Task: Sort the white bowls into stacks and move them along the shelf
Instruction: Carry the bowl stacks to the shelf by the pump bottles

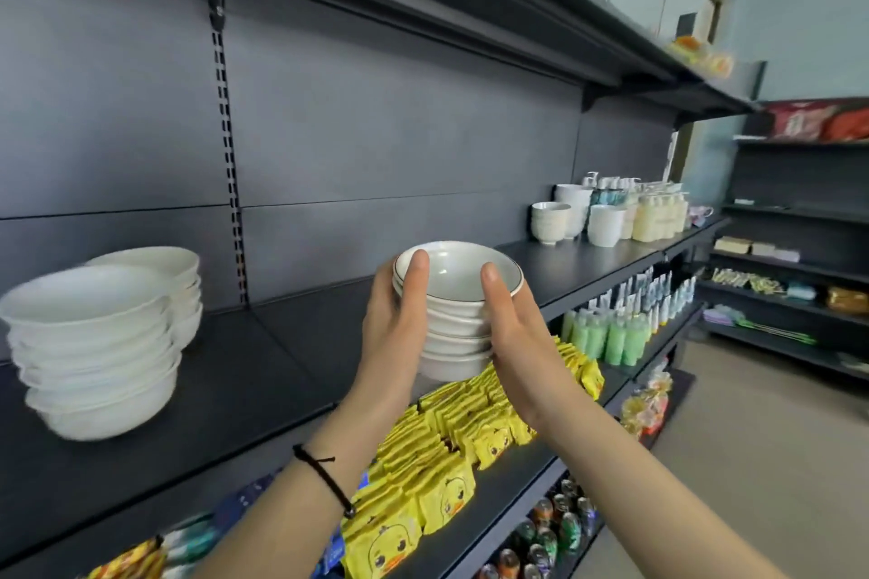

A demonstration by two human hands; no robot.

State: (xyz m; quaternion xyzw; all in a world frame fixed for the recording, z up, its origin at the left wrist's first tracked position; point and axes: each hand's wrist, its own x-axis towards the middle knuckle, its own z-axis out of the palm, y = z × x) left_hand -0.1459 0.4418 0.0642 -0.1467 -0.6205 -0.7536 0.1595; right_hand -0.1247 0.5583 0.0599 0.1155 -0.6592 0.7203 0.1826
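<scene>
A stack of several small white bowls (455,315) with thin dark rims hangs in the air just in front of the dark shelf (263,371). My left hand (397,324) presses its left side and my right hand (512,334) presses its right side, thumbs hooked over the top rim. Two stacks of larger white bowls stand on the shelf at the left: a near stack (94,353) and one behind it (181,292). More white bowls and cups (562,216) stand far right on the same shelf.
Pump bottles (658,212) crowd the shelf's far right end. Yellow duck-print packets (451,451) fill the shelf below, with green bottles (606,334) further along and drink bottles (550,531) lower down. Another shelf overhangs above. A second rack (799,259) stands at the aisle's right.
</scene>
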